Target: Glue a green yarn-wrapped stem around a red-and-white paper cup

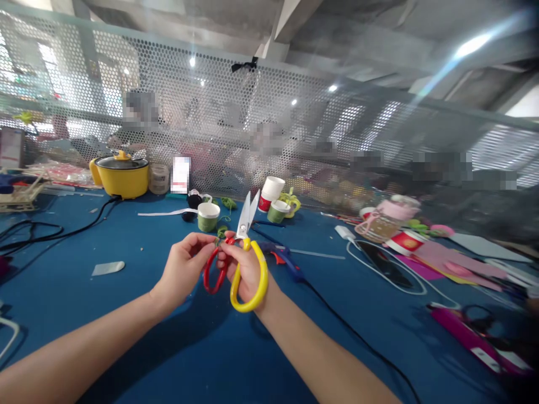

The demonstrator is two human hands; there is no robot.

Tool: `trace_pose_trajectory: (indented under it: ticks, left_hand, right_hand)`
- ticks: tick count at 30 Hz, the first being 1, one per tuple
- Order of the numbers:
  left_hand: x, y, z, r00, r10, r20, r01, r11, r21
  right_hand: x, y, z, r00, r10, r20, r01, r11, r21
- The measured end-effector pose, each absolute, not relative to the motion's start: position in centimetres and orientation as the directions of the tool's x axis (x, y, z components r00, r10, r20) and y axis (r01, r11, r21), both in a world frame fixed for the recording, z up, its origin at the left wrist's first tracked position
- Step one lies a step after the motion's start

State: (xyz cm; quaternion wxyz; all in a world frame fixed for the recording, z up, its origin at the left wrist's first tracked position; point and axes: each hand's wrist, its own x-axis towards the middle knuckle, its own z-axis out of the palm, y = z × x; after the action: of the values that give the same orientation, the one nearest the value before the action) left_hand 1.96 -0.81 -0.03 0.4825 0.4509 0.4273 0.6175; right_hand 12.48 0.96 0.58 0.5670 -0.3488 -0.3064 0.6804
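I hold a pair of scissors [244, 247] above a blue felt-covered table [177, 348], and everything else is placed around them. My right hand [246, 269] is closed on the handles, fingers curled through the loops: one loop is glossy yellow plastic, large and oval, hanging below my palm; the other is red and sits toward my left. The two short, shiny metal blades point up and away from me, slightly parted in a narrow V. My left hand [185, 269], just left of the scissors, has thumb and fingertips pressed together, pinching a small green bit [217, 242] right at the scissors' pivot. It is too small to tell whether it is thread, wire or a stem.

As far as I can judge, no cut has been made yet: the blades stand open and the green bit lies at the pivot, not between the blade edges.

Beyond the scissors stands a green paper cup [208, 217] with a white rim, with loose green scraps near it. Farther beyond and to the left is a round yellow cooker [121, 175] with a dark lid and a black cable. To the right of the scissors lie a blue-handled tool [283, 258], a white cable and flat pink sheets [446, 261]. Behind it all runs a perforated metal screen [295, 123].
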Motion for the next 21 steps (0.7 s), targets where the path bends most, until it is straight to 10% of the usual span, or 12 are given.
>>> trace_pose_trajectory:
  ticks: [21]
  left_hand:
    - [1.3,-0.2,-0.4,0.006,1.0,-0.027,-0.357,0.027,0.934]
  right_hand:
    - [13.1,1.5,0.0,-0.089,0.994,-0.061,-0.457,-0.095,-0.884]
